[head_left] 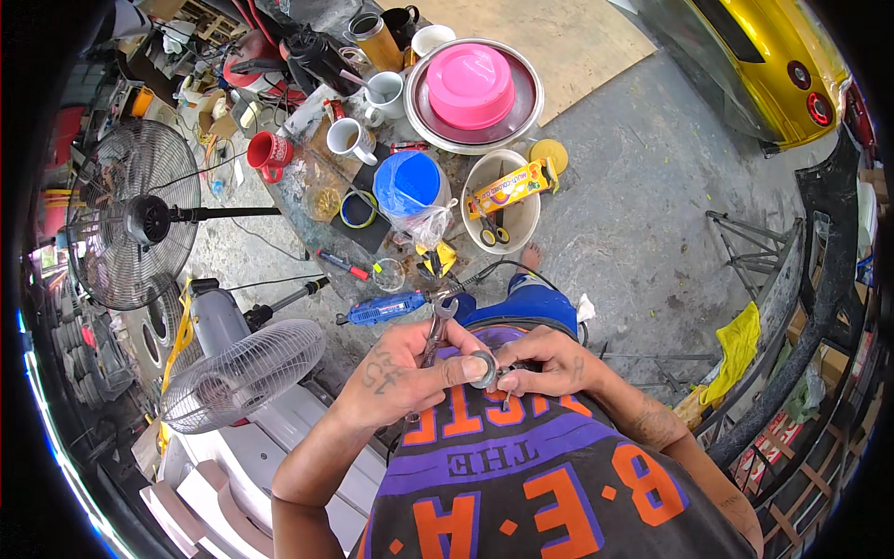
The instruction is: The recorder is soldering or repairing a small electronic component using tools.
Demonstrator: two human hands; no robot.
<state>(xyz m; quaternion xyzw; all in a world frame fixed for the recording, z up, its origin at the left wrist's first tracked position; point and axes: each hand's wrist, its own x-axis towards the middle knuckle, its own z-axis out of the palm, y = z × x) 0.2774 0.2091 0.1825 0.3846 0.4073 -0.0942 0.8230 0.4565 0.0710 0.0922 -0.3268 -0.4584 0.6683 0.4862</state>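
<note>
My left hand [396, 373] is closed around an open-end wrench [439, 328], its jaw end pointing away from me past my fingers. The same hand's thumb presses on a round, ring-like grey metal piece [483, 369], held in front of my shirt. My right hand [549, 361] meets this piece from the right with thumb and index finger pinched together. A thin metal tip [507, 402] shows below the right fingers; the rest is hidden in the grip. Just beyond my hands lies a blue rotary tool [386, 308] with a dark cable.
A low table ahead bears mugs [351, 140], a blue-topped tub [407, 184], a red marker [345, 265] and a pink basin [470, 86] in a metal bowl. A white bucket [503, 219] holds scissors and a yellow box. Fans [244, 375] stand left; a yellow car [773, 70] is far right.
</note>
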